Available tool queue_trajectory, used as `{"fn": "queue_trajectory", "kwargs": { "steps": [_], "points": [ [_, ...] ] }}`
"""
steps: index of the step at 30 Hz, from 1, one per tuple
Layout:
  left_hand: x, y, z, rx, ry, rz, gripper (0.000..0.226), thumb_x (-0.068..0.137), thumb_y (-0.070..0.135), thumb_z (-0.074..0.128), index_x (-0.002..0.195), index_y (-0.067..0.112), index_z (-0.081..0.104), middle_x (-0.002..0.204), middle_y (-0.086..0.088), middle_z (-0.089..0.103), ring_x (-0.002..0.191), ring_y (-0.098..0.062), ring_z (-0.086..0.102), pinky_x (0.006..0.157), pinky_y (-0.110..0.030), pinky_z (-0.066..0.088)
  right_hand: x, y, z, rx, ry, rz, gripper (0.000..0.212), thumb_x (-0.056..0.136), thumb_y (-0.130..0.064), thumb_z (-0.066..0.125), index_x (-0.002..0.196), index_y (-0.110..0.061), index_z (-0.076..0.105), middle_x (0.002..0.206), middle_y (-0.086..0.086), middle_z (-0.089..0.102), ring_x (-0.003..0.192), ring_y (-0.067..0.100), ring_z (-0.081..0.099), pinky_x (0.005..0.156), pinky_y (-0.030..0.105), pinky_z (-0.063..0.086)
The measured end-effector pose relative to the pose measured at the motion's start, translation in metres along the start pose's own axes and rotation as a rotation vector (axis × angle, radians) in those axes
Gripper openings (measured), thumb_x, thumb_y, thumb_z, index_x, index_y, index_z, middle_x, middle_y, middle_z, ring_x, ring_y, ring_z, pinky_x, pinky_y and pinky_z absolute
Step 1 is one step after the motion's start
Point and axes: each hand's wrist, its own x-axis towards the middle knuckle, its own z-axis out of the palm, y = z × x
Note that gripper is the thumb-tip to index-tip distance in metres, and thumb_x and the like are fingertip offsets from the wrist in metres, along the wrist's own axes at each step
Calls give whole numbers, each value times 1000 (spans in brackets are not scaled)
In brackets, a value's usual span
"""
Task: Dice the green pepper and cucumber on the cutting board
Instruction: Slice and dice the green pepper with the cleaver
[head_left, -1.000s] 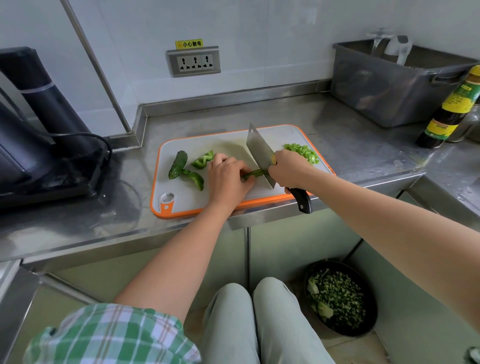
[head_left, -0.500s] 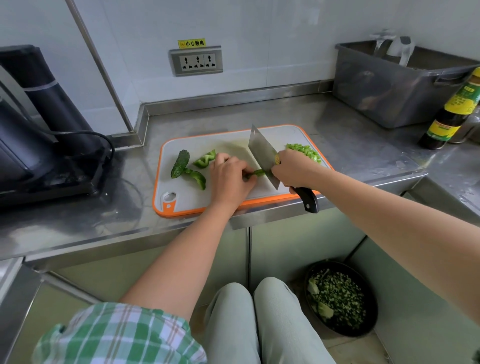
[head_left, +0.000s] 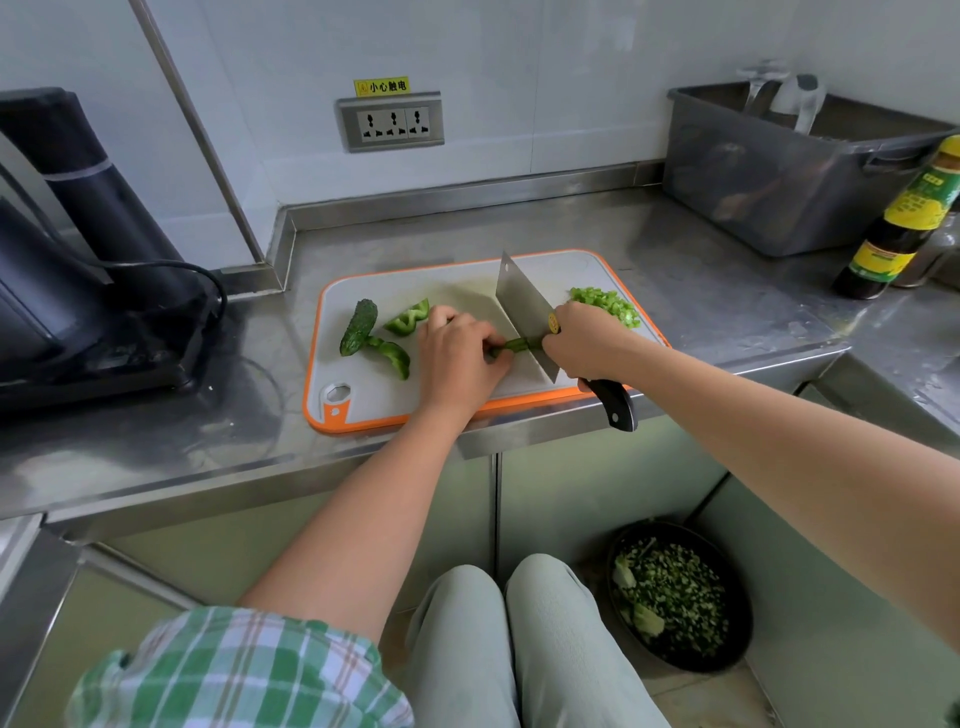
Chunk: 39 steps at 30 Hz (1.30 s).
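Still mid-cut, no real shift since 0.5 s ago | pepper strip mid cutting board, gripped by left hand | cleaver on it, right hand clamped on the handle | cucumber left, diced pile right

Stainless steel counter against the tiled wall, turning a corner at right. Directly on it: orange-rimmed cutting board at centre, close to the front edge; black appliance with cable at left; grey plastic tub back right; dark sauce bottle upright, just beside the tub.
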Motion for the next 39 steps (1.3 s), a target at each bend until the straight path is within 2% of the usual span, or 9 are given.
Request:
{"fn": "queue_trajectory", "kwargs": {
  "steps": [2,6,10,14,18,24,29,34,39],
  "points": [
    [0,0,0,0,-4,-2,11,72,31,74,81,24,76,72,4,67,92,-27,48,80,-40,40,3,-1,4,1,12,-2,18,86,-2,40,69,-9,36,62,10,51,40,24,51,39,21,36],
    [0,0,0,11,8,-17,13,74,36,69,74,24,75,70,4,66,91,-27,47,80,-39,40,7,1,5,89,46,13,16,88,-2,38,74,-11,37,69,13,53,46,28,54,44,27,42],
    [-1,-1,2,56,19,-7,14,79,32,65,74,23,74,71,2,67,90,-27,46,77,-39,39,4,3,-2,133,55,7,16,87,-2,38,73,-11,36,68,13,52,42,25,51,41,24,40],
    [-1,-2,1,58,20,2,10,79,31,68,75,24,75,71,3,67,90,-26,46,77,-40,39,0,-1,-4,54,3,-7,17,88,-3,40,73,-8,37,66,13,51,44,26,51,44,27,42],
    [-1,-1,0,40,14,-7,9,78,31,70,75,24,75,71,3,67,91,-27,46,77,-40,39,2,-6,2,-8,3,-5,12,86,-1,40,74,-6,40,62,11,52,44,25,52,42,24,38],
    [0,-2,1,31,10,-15,8,77,32,71,77,25,76,73,4,68,93,-27,46,79,-39,38,5,-3,6,122,46,28,6,90,-3,36,91,-5,42,74,14,52,46,27,53,44,27,44],
    [-1,-2,1,43,16,-11,9,78,31,71,76,24,76,73,3,68,91,-27,47,79,-40,39,1,0,-3,114,21,3,14,87,-2,38,75,-10,37,68,13,52,42,26,52,41,24,41],
    [-1,-2,1,20,32,-8,6,76,30,73,77,25,76,71,2,68,91,-28,47,77,-38,38,0,-2,3,8,4,-15,18,88,-4,40,72,-9,37,63,10,50,46,26,52,44,26,41],
    [-1,-1,2,15,31,-16,8,75,31,73,77,24,77,71,2,68,90,-27,46,77,-38,39,3,3,4,93,49,-3,19,91,-5,38,73,-12,35,70,12,51,47,28,54,43,26,41]
  ]
}}
